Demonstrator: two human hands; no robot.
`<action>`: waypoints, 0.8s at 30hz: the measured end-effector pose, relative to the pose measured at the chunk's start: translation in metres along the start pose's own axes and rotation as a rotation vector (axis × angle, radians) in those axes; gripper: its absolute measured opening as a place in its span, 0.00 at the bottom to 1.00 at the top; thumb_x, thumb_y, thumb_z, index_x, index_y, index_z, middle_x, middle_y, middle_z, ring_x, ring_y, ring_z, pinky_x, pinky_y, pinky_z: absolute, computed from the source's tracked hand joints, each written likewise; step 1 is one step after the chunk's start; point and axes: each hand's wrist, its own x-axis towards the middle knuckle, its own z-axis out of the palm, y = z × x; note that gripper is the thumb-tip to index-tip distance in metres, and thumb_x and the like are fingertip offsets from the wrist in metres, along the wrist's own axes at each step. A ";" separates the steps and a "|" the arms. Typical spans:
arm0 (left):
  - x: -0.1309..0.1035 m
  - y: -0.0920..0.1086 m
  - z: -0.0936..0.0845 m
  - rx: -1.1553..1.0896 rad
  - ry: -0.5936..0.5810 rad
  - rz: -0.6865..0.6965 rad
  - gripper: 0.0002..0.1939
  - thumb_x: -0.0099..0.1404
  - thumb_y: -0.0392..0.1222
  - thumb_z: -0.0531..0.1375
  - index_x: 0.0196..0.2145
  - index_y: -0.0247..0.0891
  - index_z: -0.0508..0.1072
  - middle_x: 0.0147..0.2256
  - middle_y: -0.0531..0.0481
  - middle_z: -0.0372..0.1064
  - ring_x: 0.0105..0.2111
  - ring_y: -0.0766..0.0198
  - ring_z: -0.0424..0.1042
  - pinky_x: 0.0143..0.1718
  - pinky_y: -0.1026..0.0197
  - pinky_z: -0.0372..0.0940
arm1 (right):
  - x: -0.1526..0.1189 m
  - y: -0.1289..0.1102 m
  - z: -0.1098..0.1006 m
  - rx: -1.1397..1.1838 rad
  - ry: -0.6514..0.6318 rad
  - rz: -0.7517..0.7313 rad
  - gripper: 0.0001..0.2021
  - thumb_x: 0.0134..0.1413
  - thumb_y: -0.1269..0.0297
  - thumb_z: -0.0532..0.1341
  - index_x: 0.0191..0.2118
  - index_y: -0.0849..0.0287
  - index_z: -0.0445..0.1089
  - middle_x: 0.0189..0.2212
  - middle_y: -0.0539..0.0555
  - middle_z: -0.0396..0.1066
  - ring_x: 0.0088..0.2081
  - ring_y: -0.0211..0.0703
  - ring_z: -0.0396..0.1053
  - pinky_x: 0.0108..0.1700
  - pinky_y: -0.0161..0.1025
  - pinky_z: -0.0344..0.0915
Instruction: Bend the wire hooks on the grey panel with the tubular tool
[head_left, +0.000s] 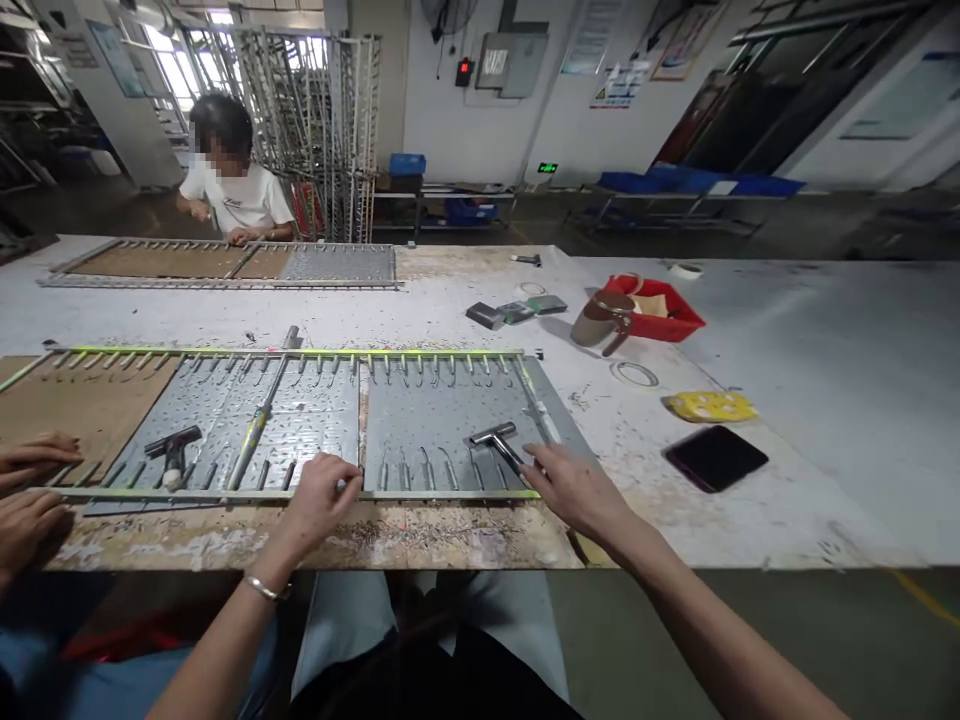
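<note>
My left hand [327, 497] rests at the near rail of a long metal frame [442, 496], its fingers curled together beside a gap between two grey perforated plates [442, 420]. What it holds, if anything, is too small to name. My right hand [571, 486] is at the frame's near right corner, with its fingers on the handle of a metal T-shaped hammer [495, 436], whose head points away from me. Short pegs with thin wire hooks line both long rails. Another similar hammer [173, 450] lies on the left part of the frame.
A co-worker's hands [34, 490] touch the frame's left end. Across the table a person [236, 190] handles another frame [300, 285]. At right are a phone [716, 458], yellow item [712, 405], tape ring [634, 374], mug [598, 318] and red bin [664, 322].
</note>
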 end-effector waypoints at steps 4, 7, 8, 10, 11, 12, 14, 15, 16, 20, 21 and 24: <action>0.024 0.048 0.047 0.095 -0.157 -0.032 0.09 0.71 0.40 0.59 0.32 0.39 0.76 0.34 0.47 0.75 0.39 0.56 0.70 0.45 0.54 0.61 | 0.015 0.009 0.003 -0.052 -0.012 0.058 0.12 0.75 0.63 0.60 0.51 0.70 0.70 0.47 0.68 0.70 0.51 0.62 0.70 0.48 0.45 0.65; 0.044 0.070 0.067 0.189 -0.228 -0.126 0.13 0.71 0.41 0.58 0.29 0.37 0.75 0.34 0.43 0.76 0.41 0.52 0.71 0.45 0.52 0.60 | 0.024 0.006 0.008 0.043 -0.047 0.069 0.13 0.77 0.58 0.59 0.49 0.66 0.70 0.45 0.66 0.72 0.48 0.59 0.72 0.44 0.42 0.65; 0.051 0.075 0.070 0.230 -0.236 -0.166 0.15 0.72 0.42 0.58 0.28 0.36 0.75 0.34 0.42 0.76 0.41 0.51 0.71 0.45 0.52 0.60 | 0.028 0.005 0.010 0.080 -0.054 0.073 0.13 0.77 0.57 0.59 0.48 0.65 0.70 0.45 0.66 0.73 0.48 0.59 0.73 0.45 0.42 0.65; 0.063 0.084 0.075 0.293 -0.254 -0.228 0.17 0.70 0.45 0.59 0.24 0.36 0.73 0.31 0.40 0.75 0.40 0.48 0.72 0.43 0.52 0.59 | 0.035 0.004 0.016 0.156 -0.049 0.081 0.13 0.75 0.56 0.60 0.47 0.63 0.70 0.46 0.65 0.73 0.50 0.58 0.72 0.47 0.42 0.65; 0.068 0.087 0.077 0.310 -0.270 -0.251 0.18 0.69 0.45 0.60 0.22 0.36 0.72 0.29 0.41 0.74 0.39 0.48 0.73 0.42 0.53 0.59 | 0.039 0.004 0.018 0.196 -0.041 0.087 0.12 0.74 0.57 0.61 0.47 0.63 0.70 0.46 0.65 0.73 0.52 0.58 0.71 0.48 0.41 0.64; 0.072 0.090 0.078 0.319 -0.289 -0.270 0.18 0.67 0.44 0.61 0.21 0.37 0.71 0.26 0.42 0.73 0.38 0.49 0.74 0.41 0.54 0.58 | 0.042 0.005 0.020 0.238 -0.031 0.095 0.11 0.73 0.58 0.62 0.46 0.63 0.70 0.46 0.66 0.73 0.52 0.58 0.71 0.49 0.41 0.64; 0.077 0.093 0.081 0.320 -0.319 -0.300 0.16 0.64 0.40 0.61 0.19 0.38 0.69 0.24 0.44 0.71 0.35 0.51 0.74 0.39 0.55 0.58 | 0.047 0.007 0.023 0.330 -0.009 0.116 0.09 0.71 0.61 0.62 0.45 0.62 0.69 0.45 0.66 0.73 0.52 0.58 0.71 0.49 0.42 0.64; 0.077 0.094 0.083 0.312 -0.317 -0.304 0.15 0.63 0.38 0.61 0.19 0.38 0.69 0.24 0.44 0.71 0.34 0.52 0.74 0.38 0.56 0.58 | 0.048 0.009 0.023 0.381 0.003 0.129 0.08 0.70 0.62 0.61 0.44 0.63 0.68 0.44 0.66 0.74 0.51 0.58 0.72 0.48 0.42 0.65; 0.077 0.093 0.084 0.296 -0.299 -0.293 0.13 0.63 0.37 0.61 0.20 0.38 0.70 0.25 0.45 0.72 0.34 0.53 0.73 0.38 0.56 0.58 | 0.048 0.011 0.023 0.437 0.015 0.143 0.07 0.70 0.63 0.60 0.44 0.62 0.66 0.42 0.66 0.74 0.48 0.58 0.73 0.46 0.42 0.65; 0.068 0.082 0.089 0.138 -0.217 -0.109 0.04 0.66 0.35 0.60 0.32 0.38 0.73 0.33 0.46 0.75 0.38 0.55 0.71 0.41 0.58 0.61 | 0.027 0.023 0.022 0.702 0.062 0.149 0.10 0.74 0.58 0.49 0.47 0.60 0.58 0.34 0.57 0.73 0.32 0.47 0.73 0.34 0.38 0.66; 0.066 0.078 0.089 0.088 -0.218 -0.053 0.04 0.68 0.36 0.59 0.35 0.38 0.73 0.33 0.47 0.74 0.38 0.56 0.71 0.41 0.58 0.61 | 0.017 0.025 0.023 0.772 0.074 0.137 0.12 0.74 0.54 0.47 0.48 0.59 0.57 0.33 0.55 0.72 0.29 0.45 0.71 0.30 0.36 0.65; 0.061 0.069 0.089 -0.048 -0.265 0.059 0.06 0.72 0.38 0.56 0.38 0.40 0.73 0.35 0.49 0.73 0.38 0.58 0.71 0.43 0.59 0.63 | -0.014 0.027 0.032 1.040 0.132 0.080 0.20 0.69 0.41 0.49 0.45 0.55 0.55 0.27 0.48 0.67 0.24 0.43 0.65 0.23 0.34 0.58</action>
